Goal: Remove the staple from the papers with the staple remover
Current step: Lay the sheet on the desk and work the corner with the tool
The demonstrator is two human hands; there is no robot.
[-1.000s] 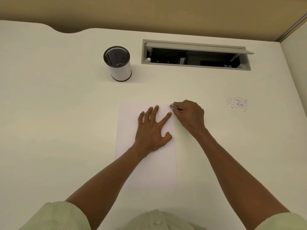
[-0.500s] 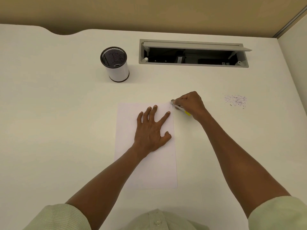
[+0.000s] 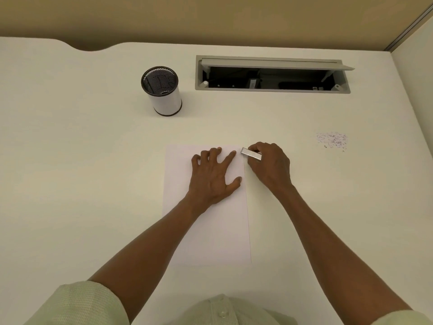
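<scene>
On a pale desk [image 3: 70, 184] I see white papers [image 3: 206, 231] under my flat, spread left hand [image 3: 214, 177]. My right hand [image 3: 269, 165] grips a silver remover [image 3: 251, 154] at their top right corner. The mesh cup's [image 3: 161, 90] contents are unclear.

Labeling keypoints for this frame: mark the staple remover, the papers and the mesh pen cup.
staple remover [image 3: 251, 154], head view, middle of its metal bar
papers [image 3: 210, 235], head view, bare sheet below the wrist
mesh pen cup [image 3: 166, 99], head view, white side wall
</scene>
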